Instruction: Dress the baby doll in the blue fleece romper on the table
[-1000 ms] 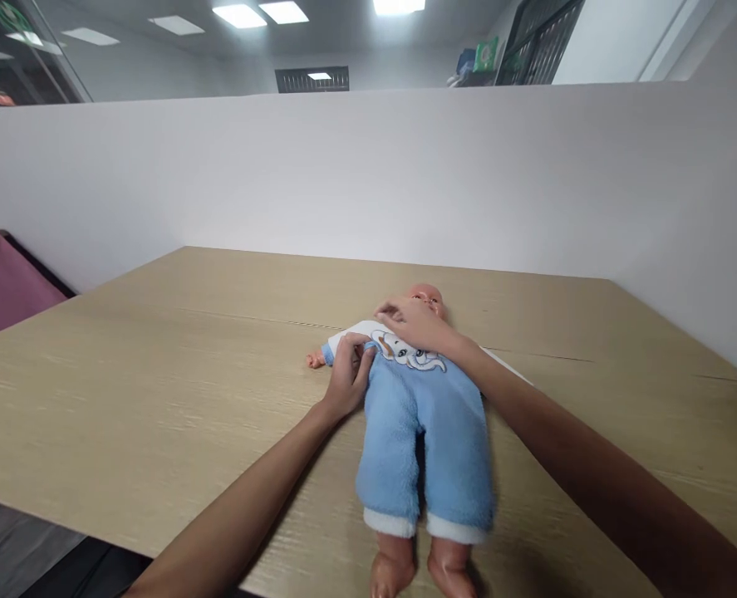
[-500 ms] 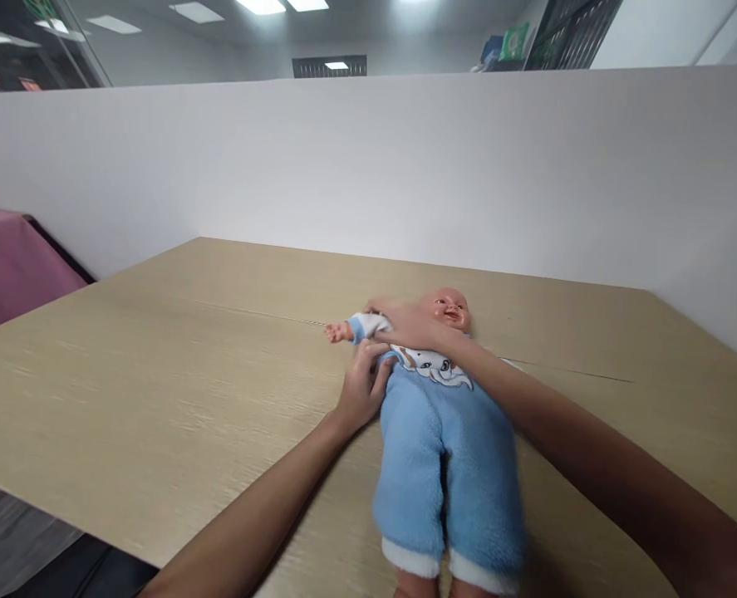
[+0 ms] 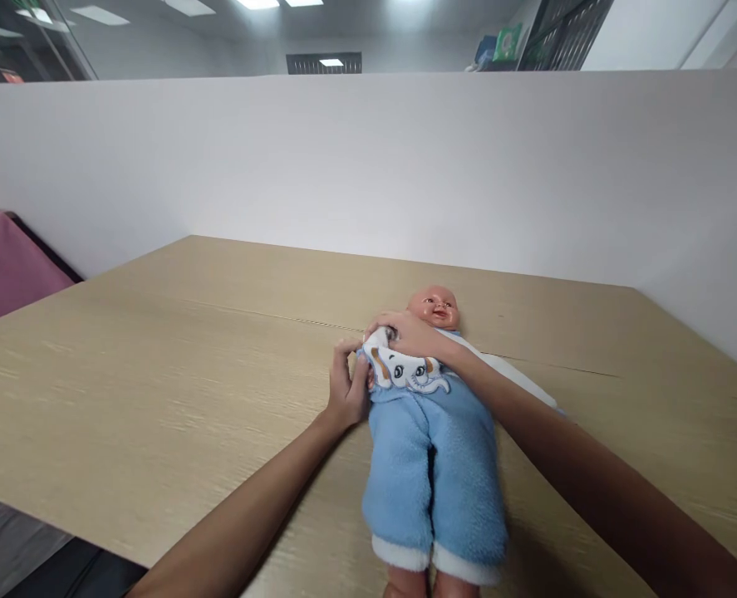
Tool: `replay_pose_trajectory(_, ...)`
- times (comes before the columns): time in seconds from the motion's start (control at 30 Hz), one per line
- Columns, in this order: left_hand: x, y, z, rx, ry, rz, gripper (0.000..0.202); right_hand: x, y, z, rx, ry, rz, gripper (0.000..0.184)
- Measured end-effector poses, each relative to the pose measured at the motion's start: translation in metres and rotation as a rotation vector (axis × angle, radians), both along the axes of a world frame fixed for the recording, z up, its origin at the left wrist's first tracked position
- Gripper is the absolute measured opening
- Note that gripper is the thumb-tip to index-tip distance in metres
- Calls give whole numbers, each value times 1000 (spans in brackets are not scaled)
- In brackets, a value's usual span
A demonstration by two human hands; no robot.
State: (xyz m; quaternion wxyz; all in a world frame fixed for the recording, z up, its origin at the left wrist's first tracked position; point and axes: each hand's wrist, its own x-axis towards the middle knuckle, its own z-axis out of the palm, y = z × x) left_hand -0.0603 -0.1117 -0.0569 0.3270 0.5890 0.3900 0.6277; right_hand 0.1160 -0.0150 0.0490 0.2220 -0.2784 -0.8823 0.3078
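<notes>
A baby doll [image 3: 435, 306] lies on its back with its head toward the far side and its legs toward me. It wears fuzzy blue overalls [image 3: 436, 465] with white cuffs and an elephant-face bib [image 3: 409, 372]. My left hand [image 3: 348, 386] is closed on the edge of the overalls at the doll's side, on the left. Across the chest reaches my right hand [image 3: 405, 332], its fingers curled over white cloth at the upper corner of the bib. A bit of the doll's skin-coloured plastic shows beside my left fingers. White cloth [image 3: 523, 378], apparently a sleeve, extends to the right, partly behind my right forearm.
The wooden table [image 3: 156, 374] has a thin seam running across it. A white partition [image 3: 343, 166] rises behind it. Pink cloth [image 3: 12, 266] with a dark edge is at the far left, beyond the table.
The doll's arm with its white, blue-cuffed sleeve, which stuck out to the left, no longer sticks out. My left hand has shifted slightly left and down. More white cloth shows on the right.
</notes>
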Motion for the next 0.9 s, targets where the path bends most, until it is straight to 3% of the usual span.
replay_pose_trajectory(0.1, 2, 6, 10, -118, -109, 12, 29, 4, -13, 1, 16, 55, -38, 33)
replay_pose_trajectory(0.2, 1, 14, 17, -205, -214, -49, 29, 15, -33, 3, 12, 119, -240, 31)
replay_pose_trajectory(0.33, -1, 25, 11, -265, -339, -123, 34, 24, -57, -1, 32, 22, -374, 31)
replay_pose_trajectory(0.4, 0, 31, 6, -301, -407, -148, 39, 26, -59, -8, -14, 36, -361, 30)
replay_pose_trajectory(0.47, 0, 34, 2, -337, -430, -165, 43, 28, -56, -17, -162, 156, -330, 33)
replay_pose_trajectory(0.63, -10, 30, 4, -351, -203, -119, 45, 41, -43, -36, -567, 463, -336, 44)
replay_pose_trajectory(0.77, -19, 24, 7, -376, -110, -163, 45, 48, -39, -41, -655, 543, -335, 43)
replay_pose_trajectory(0.9, -12, 31, 1, -416, -297, -229, 45, 50, -42, -42, -631, 554, -307, 41)
